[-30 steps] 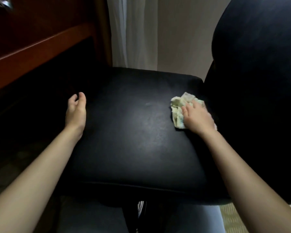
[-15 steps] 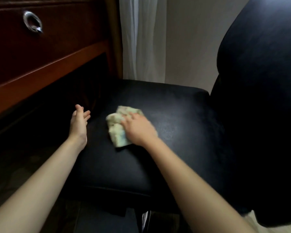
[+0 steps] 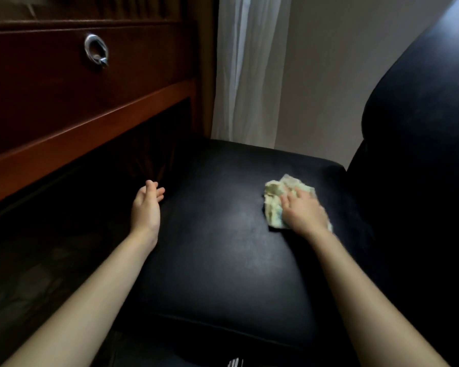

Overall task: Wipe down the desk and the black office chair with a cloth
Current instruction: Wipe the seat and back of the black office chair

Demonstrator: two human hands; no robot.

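Your right hand (image 3: 304, 211) lies flat on the cloth (image 3: 274, 198), fingers spread and pressing it onto the seat (image 3: 223, 255) of the black office chair. The cloth sits at the seat's right rear, near the backrest (image 3: 421, 154). From there most of the seat lies to the left and towards you, so a stroke would likely run across the seat's width towards your left hand (image 3: 146, 206).

That hand is released, palm turned inward with the fingers loosely extended. It is at the seat's left edge, well apart from the cloth. In this dim light it may be resting on the edge or hovering just beside it; you cannot tell which.

The cloth is pale yellow-green, soft and bunched into a crumpled wad. The seat looks like smooth black leather: padded, with a faint sheen, rounded corners and a seam along the front.

The desk (image 3: 90, 112) stands to the left, nearer your idle hand. It is reddish-brown polished wood, and its drawer has a metal ring pull (image 3: 96, 52).
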